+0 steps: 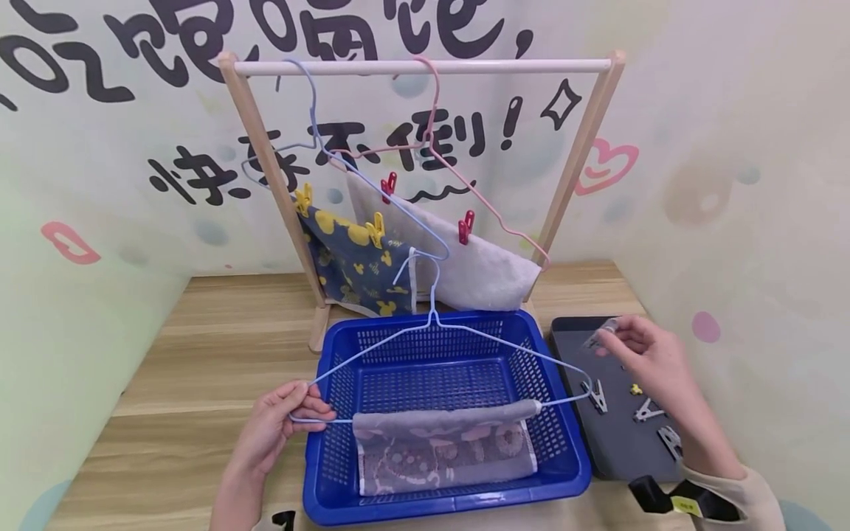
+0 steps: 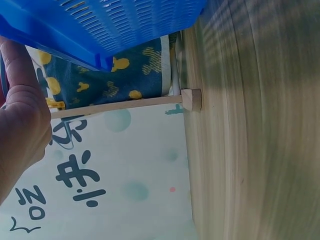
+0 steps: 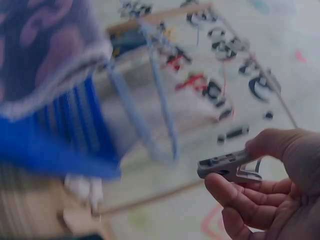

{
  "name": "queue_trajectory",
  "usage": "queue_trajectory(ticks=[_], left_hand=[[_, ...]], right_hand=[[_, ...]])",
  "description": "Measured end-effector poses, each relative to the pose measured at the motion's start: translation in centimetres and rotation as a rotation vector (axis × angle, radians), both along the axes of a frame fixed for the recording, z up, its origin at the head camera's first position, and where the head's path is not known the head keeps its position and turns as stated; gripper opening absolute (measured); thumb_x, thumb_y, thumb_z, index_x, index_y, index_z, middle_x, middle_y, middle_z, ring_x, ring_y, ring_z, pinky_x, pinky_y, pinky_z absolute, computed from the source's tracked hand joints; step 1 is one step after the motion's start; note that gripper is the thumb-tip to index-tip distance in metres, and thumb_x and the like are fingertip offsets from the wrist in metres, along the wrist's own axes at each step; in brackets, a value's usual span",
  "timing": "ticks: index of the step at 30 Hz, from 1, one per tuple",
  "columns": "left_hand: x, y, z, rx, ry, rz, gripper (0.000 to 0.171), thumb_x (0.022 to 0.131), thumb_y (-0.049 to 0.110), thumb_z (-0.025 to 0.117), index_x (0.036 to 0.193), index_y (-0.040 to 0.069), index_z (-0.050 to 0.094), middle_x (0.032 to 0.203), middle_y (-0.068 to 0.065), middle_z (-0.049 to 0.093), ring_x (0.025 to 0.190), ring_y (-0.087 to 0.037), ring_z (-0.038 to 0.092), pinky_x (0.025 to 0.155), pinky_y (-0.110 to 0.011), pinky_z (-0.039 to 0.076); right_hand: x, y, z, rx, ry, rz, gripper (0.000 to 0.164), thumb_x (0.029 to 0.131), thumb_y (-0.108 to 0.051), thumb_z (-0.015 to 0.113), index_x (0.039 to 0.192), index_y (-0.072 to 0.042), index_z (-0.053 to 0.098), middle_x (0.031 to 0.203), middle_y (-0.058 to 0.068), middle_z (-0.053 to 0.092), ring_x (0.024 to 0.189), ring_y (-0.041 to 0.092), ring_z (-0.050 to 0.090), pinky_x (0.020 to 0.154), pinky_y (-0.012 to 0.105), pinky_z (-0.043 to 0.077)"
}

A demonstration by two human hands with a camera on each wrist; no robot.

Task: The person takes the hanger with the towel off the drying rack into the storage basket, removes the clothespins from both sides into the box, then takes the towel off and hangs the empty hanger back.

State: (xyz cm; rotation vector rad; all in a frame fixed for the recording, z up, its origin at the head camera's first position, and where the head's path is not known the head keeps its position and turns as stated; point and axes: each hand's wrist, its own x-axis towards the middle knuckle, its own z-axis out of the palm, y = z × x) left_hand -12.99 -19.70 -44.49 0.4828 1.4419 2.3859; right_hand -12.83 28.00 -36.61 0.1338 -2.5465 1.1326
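Before a rack on a bench stands a basket, a cloth on a hanger over it, a tray of clips to its right.

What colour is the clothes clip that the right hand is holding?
The clip is grey; it shows best in the right wrist view.

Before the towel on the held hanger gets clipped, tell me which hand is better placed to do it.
Probably the right hand: it pinches a clip near the unheld right end of the hanger. The left hand grips the hanger's left end, so it seems better suited to steadying the towel.
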Motion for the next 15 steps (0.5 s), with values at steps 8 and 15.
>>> queue_trajectory(ticks=[8,15], left_hand=[[0.1,-0.1,0.0,0.005,-0.008,0.009,0.035,0.103,0.006,0.030,0.095,0.005,0.064,0.087,-0.007,0.071,0.084,-0.018,0.069,0.070,-0.027,0.055],[0.1,0.0,0.0,0.014,-0.005,0.003,0.035,0.103,0.006,0.030,0.096,0.005,0.064,0.087,-0.007,0.071,0.084,-0.018,0.069,0.071,-0.027,0.055]], right_hand=[[-0.3,5.1,-3.8,0.274,-0.397,-0.047,0.025,0.091,-0.021,0.059,0.078,0.001,0.058,0.058,0.001,0.061,0.053,0.012,0.053,0.046,0.027,0.041],[-1.0,7.1,-7.1,0.397,-0.623,0.024,0.035,0.089,-0.020,0.055,0.056,-0.006,0.054,0.044,-0.003,0.051,0.044,0.012,0.049,0.047,0.028,0.039]])
